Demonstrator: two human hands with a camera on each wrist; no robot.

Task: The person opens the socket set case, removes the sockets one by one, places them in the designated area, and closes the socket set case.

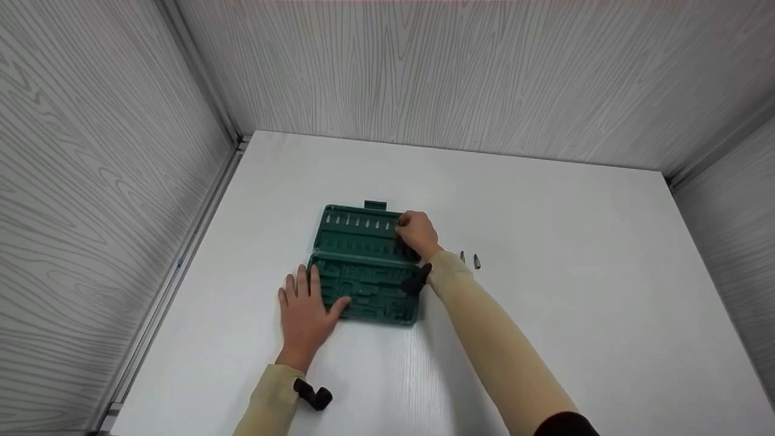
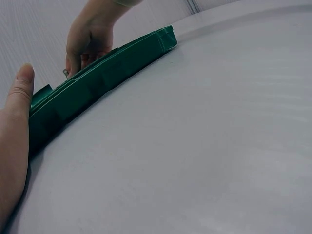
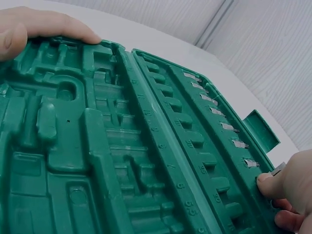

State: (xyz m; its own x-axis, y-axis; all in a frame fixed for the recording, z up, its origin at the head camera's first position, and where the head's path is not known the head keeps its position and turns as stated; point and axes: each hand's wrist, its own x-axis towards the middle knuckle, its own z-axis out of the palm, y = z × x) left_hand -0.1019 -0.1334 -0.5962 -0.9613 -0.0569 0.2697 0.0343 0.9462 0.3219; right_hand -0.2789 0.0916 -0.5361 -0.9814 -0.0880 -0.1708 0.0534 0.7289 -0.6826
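A green plastic bit case lies unfolded on the table, its far half holding a row of several metal screwdriver bits. My left hand rests at the case's left edge, fingers straight and thumb over the near half. At the right end of the bit row, my right hand pinches a small metal bit between thumb and finger; its lower part is hidden by the fingers. Moulded slots in the near half hold nothing.
Two loose bits, one plainly seen and one close to the right sleeve, lie on the white table right of the case. The case's latch flap sticks out at the far side. Wood-grain panels enclose the table.
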